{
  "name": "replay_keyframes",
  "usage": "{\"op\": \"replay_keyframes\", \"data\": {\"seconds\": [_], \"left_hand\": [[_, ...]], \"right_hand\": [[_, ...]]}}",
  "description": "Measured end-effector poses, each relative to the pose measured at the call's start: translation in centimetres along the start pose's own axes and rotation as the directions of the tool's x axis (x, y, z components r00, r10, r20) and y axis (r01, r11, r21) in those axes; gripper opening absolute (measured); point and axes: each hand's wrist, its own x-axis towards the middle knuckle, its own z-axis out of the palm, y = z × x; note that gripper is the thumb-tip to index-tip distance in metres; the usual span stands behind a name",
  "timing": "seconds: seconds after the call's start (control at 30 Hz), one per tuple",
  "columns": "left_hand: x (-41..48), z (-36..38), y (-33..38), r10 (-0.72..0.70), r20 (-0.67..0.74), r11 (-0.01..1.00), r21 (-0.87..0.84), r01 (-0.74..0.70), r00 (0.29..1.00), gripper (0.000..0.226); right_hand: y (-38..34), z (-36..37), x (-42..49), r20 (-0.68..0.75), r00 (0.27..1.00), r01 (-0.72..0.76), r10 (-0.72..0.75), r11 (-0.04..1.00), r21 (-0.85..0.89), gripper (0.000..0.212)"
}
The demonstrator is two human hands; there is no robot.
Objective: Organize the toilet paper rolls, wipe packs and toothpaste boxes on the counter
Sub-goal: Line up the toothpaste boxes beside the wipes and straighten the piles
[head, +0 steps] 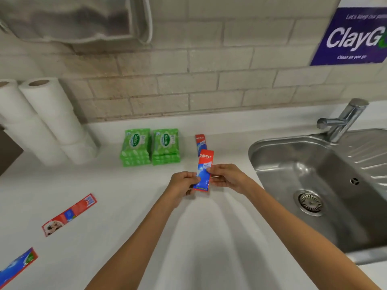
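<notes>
At frame centre, over the counter (146, 197), your left hand (184, 182) and right hand (227, 176) pinch the toothpaste box (204, 164) by its long edges; it is probably light, stiff card, so grip gently.

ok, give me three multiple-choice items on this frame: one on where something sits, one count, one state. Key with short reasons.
1. The toilet paper rolls stand:
A. far left
B. centre
C. far right

2. Stacks of green wipe packs:
A. one
B. two
C. four

3. The raised toothpaste box is:
A. lying free
B. held by one hand
C. held by both hands

Key:
1. A, they are stacked at the left edge of the view.
2. B, two stacks sit side by side.
3. C, the left hand and right hand each grip a side.
</notes>
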Motion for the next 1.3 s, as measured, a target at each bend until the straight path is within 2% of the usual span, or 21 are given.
{"op": "replay_keyframes", "data": {"seconds": [0.07,0.13,0.27,0.43,0.6,0.7,0.77,0.87,0.93,1.0,1.07,1.3], "left_hand": [[0.7,1.8,0.5,0.004,-0.054,0.998,-0.057,-0.007,0.999,0.009],[1.4,3.3,0.8,0.001,-0.087,0.998,-0.070,-0.007,0.996,0.017],[2.7,5.0,0.9,0.007,-0.142,1.000,0.016,-0.005,0.990,0.022],[4.0,4.5,0.4,0.047,-0.144,0.995,0.093,-0.034,0.989,0.018],[5.1,3.3,0.0,0.077,-0.154,0.989,0.138,-0.055,0.985,0.019],[5.5,3.1,-0.1,0.093,-0.159,0.986,0.153,-0.068,0.983,0.021],[5.6,3.1,-0.3,0.117,-0.158,0.981,0.171,-0.090,0.981,0.021],[5.6,3.3,-0.4,0.165,-0.157,0.967,0.218,-0.128,0.974,0.022],[5.5,3.5,-0.4,0.190,-0.148,0.957,0.248,-0.150,0.971,0.022],[5.4,3.7,-0.3,0.203,-0.136,0.950,0.267,-0.161,0.970,0.023],[5.4,3.8,-0.2,0.210,-0.124,0.944,0.284,-0.168,0.970,0.023],[5.8,3.1,0.1,0.221,-0.136,0.933,0.318,-0.169,0.966,0.022]], "right_hand": [[0.4,-0.8,0.4,-0.029,1.000,0.005,-0.005,1.000,0.009,0.022],[0.5,-1.6,0.9,-0.069,0.997,0.015,-0.015,1.000,0.011,0.026],[0.6,-3.5,3.0,-0.195,0.981,0.016,-0.025,0.999,-0.046,0.025],[0.6,-5.7,7.2,-0.369,0.924,-0.025,-0.103,0.945,-0.326,0.028],[0.3,-5.9,9.7,-0.385,0.900,-0.014,-0.204,0.870,-0.493,0.030],[0.8,-5.9,10.0,-0.390,0.885,-0.022,-0.252,0.817,-0.576,0.039],[1.2,-6.3,9.7,-0.344,0.882,-0.003,-0.322,0.726,-0.688,0.045],[2.0,-7.1,9.2,-0.114,0.869,0.081,-0.481,0.366,-0.927,0.051],[2.6,-7.5,8.9,0.032,0.868,0.142,-0.496,0.186,-0.972,0.053],[3.2,-7.6,8.9,0.116,0.886,0.165,-0.449,0.071,-0.984,0.052],[3.7,-7.5,9.1,0.143,0.894,0.176,-0.425,0.041,-0.984,0.049],[2.9,-7.2,11.2,0.113,0.899,0.174,-0.423,0.109,-0.979,0.047]]}}
